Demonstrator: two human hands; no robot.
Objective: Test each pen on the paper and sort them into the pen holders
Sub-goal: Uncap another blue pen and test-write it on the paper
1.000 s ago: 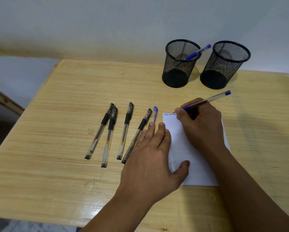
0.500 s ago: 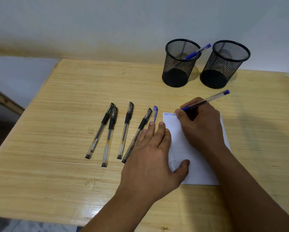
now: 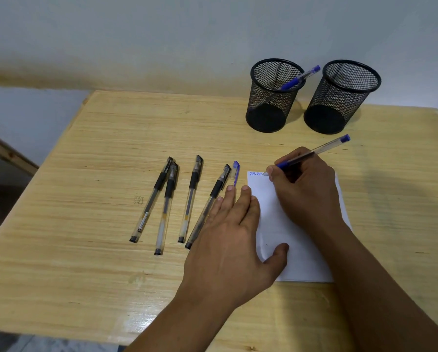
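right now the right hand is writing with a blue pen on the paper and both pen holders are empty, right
Not quite: the head view shows the left pen holder has a blue pen in it; only the right pen holder looks empty. The right hand is writing with a blue pen on the paper.

Two bare forearms, no sleeves; left hand (image 3: 234, 237), right hand (image 3: 305, 191) ringless

Pens (image 3: 190, 199) left of paper (image 3: 301, 250) (holders (image 3: 273, 97) behind)
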